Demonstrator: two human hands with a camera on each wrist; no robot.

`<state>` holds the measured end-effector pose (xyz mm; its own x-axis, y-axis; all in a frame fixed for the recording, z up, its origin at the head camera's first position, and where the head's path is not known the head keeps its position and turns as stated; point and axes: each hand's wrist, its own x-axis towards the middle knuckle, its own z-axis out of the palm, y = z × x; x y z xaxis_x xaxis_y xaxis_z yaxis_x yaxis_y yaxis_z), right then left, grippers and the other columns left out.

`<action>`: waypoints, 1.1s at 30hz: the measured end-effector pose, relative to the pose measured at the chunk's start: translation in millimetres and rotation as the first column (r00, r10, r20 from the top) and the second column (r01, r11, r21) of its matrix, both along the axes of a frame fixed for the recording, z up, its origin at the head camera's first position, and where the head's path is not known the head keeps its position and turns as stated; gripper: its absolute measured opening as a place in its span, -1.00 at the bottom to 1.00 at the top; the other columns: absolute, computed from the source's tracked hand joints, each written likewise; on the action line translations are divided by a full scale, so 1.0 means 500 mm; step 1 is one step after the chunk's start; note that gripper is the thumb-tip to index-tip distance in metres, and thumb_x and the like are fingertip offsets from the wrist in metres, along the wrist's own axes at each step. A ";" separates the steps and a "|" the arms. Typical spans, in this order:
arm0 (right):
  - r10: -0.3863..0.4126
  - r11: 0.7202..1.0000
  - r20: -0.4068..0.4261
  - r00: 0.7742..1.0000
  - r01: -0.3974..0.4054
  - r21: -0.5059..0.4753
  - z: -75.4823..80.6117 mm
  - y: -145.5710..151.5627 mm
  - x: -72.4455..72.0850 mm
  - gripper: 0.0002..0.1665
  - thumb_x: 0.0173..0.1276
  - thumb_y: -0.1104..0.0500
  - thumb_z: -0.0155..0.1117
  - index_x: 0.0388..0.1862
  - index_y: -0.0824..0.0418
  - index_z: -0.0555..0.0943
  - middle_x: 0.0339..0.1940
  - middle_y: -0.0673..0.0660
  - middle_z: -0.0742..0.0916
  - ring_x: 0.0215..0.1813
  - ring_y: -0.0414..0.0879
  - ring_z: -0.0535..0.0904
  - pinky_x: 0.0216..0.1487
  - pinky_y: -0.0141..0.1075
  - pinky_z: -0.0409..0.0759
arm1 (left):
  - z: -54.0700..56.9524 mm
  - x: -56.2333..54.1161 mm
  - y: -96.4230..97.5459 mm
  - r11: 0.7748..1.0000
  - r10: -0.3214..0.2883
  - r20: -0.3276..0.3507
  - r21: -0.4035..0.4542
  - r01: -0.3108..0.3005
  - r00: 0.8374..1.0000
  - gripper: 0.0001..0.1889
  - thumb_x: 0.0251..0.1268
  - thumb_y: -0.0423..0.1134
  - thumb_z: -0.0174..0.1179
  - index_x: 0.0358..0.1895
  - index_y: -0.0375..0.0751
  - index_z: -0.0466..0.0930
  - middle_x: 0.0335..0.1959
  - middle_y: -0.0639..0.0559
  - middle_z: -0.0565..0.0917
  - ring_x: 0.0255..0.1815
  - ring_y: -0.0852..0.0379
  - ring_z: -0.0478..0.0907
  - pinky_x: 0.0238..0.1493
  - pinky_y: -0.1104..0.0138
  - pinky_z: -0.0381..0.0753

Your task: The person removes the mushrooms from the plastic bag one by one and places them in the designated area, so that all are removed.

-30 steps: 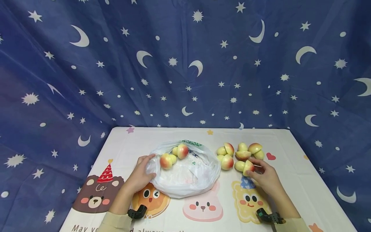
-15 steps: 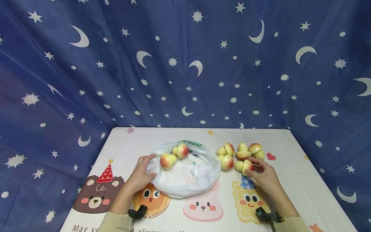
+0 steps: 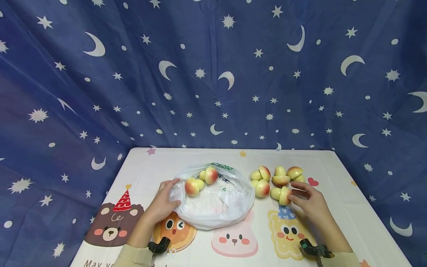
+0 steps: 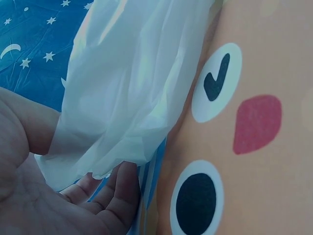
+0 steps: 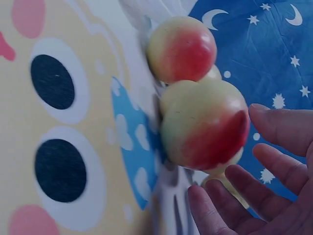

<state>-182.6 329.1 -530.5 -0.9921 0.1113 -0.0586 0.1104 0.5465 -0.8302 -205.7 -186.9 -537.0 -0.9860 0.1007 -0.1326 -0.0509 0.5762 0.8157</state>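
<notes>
A white plastic bag [image 3: 218,218] lies with its mouth open, two toy mushrooms [image 3: 211,175] with red-yellow caps inside at its back left. My left hand [image 3: 164,202] holds the bag's left rim; in the left wrist view the thumb and fingers [image 4: 128,188] are on either side of the white film. My right hand [image 3: 310,202] is just right of the nearest toy mushroom [image 3: 284,195], fingers spread and nothing in them. In the right wrist view that mushroom's red cap [image 5: 210,129] faces the fingertips [image 5: 259,115].
Several more toy mushrooms [image 3: 262,188] cluster right of the bag, behind and left of my right hand. The table [image 3: 337,207] wears a white cloth printed with cartoon faces. A blue curtain [image 3: 213,92] with moons and stars hangs behind it.
My right hand has let go of the nearest mushroom and drawn slightly right, leaving it on the table. The left hand and bag keep their place.
</notes>
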 end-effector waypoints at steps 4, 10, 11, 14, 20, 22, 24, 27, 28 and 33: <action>-0.001 1.000 -0.019 1.000 0.001 0.010 0.011 0.005 -0.002 -0.27 0.49 0.02 0.47 0.52 0.26 0.49 0.47 0.35 0.62 0.47 0.34 0.59 0.03 -0.79 0.44 | 0.004 0.001 0.000 1.000 0.000 0.001 0.002 0.000 1.000 -0.13 0.30 -0.46 0.35 0.68 -0.11 0.25 0.60 -0.31 0.20 0.70 -0.52 0.13 0.64 -0.42 0.08; -0.008 0.997 -0.094 0.995 0.015 0.071 0.030 0.006 -0.002 -0.32 0.49 0.02 0.48 0.47 0.24 0.55 0.40 0.31 0.69 0.38 0.06 0.67 0.08 -0.74 0.45 | 0.004 0.001 -0.001 1.000 0.000 0.006 0.006 0.000 1.000 -0.13 0.31 -0.45 0.35 0.68 -0.09 0.25 0.61 -0.31 0.18 0.69 -0.52 0.13 0.63 -0.43 0.08; -0.011 0.997 -0.113 0.993 0.020 0.078 0.033 0.006 -0.001 -0.34 0.48 0.03 0.48 0.46 0.24 0.57 0.38 0.31 0.70 0.33 -0.08 0.68 0.11 -0.73 0.44 | 0.004 0.001 -0.001 1.000 0.000 0.007 0.007 0.000 1.000 -0.13 0.31 -0.45 0.35 0.68 -0.09 0.25 0.61 -0.31 0.18 0.69 -0.52 0.13 0.63 -0.43 0.09; -0.015 0.995 -0.159 0.987 0.031 0.096 0.043 0.006 0.000 -0.38 0.47 0.08 0.49 0.43 0.23 0.59 0.36 0.30 0.72 0.23 -0.42 0.59 0.13 -0.69 0.48 | 0.004 0.001 0.000 1.000 0.001 0.008 0.005 -0.001 1.000 -0.13 0.30 -0.45 0.36 0.68 -0.08 0.25 0.61 -0.31 0.18 0.69 -0.52 0.14 0.62 -0.44 0.10; -0.025 0.995 -0.183 0.983 0.042 0.090 0.070 0.003 -0.003 -0.38 0.47 0.12 0.49 0.45 0.19 0.58 0.40 0.27 0.69 0.19 -0.62 0.47 0.03 -0.73 0.50 | 0.003 0.002 0.002 1.000 0.005 0.012 0.001 -0.005 1.000 -0.13 0.30 -0.44 0.36 0.68 -0.07 0.25 0.61 -0.31 0.19 0.69 -0.52 0.14 0.61 -0.44 0.11; -0.022 0.996 -0.192 0.981 0.038 0.082 0.080 -0.001 -0.005 -0.38 0.47 0.13 0.49 0.46 0.18 0.58 0.42 0.25 0.68 0.19 -0.65 0.45 0.01 -0.75 0.49 | 0.003 0.002 0.002 1.000 0.006 0.013 0.002 -0.006 1.000 -0.13 0.31 -0.44 0.36 0.68 -0.07 0.25 0.61 -0.31 0.19 0.69 -0.53 0.14 0.61 -0.43 0.11; -0.009 0.998 -0.215 0.977 0.023 0.062 0.089 -0.008 -0.005 -0.38 0.46 0.15 0.49 0.46 0.19 0.58 0.42 0.25 0.67 0.19 -0.65 0.47 0.02 -0.75 0.51 | 0.003 0.002 0.002 1.000 0.005 0.014 0.000 -0.005 1.000 -0.13 0.30 -0.44 0.36 0.68 -0.07 0.25 0.61 -0.31 0.19 0.69 -0.53 0.14 0.61 -0.43 0.11; 0.018 1.000 -0.246 0.969 -0.012 0.025 0.100 -0.023 -0.004 -0.39 0.46 0.18 0.49 0.45 0.20 0.59 0.45 0.25 0.65 0.21 -0.62 0.51 0.06 -0.72 0.55 | 0.001 0.002 0.002 1.000 0.006 0.014 0.004 -0.006 1.000 -0.13 0.31 -0.44 0.36 0.69 -0.07 0.24 0.61 -0.31 0.18 0.69 -0.54 0.13 0.61 -0.43 0.10; 0.029 1.000 -0.256 0.966 -0.026 0.015 0.104 -0.030 -0.005 -0.39 0.46 0.20 0.49 0.44 0.22 0.59 0.45 0.26 0.64 0.22 -0.61 0.52 0.07 -0.72 0.55 | 0.001 0.002 0.003 1.000 0.007 0.015 0.006 -0.007 1.000 -0.13 0.31 -0.44 0.35 0.69 -0.07 0.24 0.61 -0.31 0.18 0.69 -0.54 0.13 0.61 -0.43 0.10; 0.087 0.994 -0.249 0.965 -0.099 -0.035 0.114 -0.069 -0.011 -0.39 0.45 0.25 0.48 0.44 0.28 0.57 0.44 0.28 0.62 0.22 -0.61 0.53 0.11 -0.70 0.58 | -0.002 -0.001 0.004 1.000 0.015 0.019 0.010 -0.015 1.000 -0.14 0.33 -0.45 0.33 0.68 -0.06 0.24 0.61 -0.31 0.18 0.69 -0.53 0.13 0.61 -0.41 0.10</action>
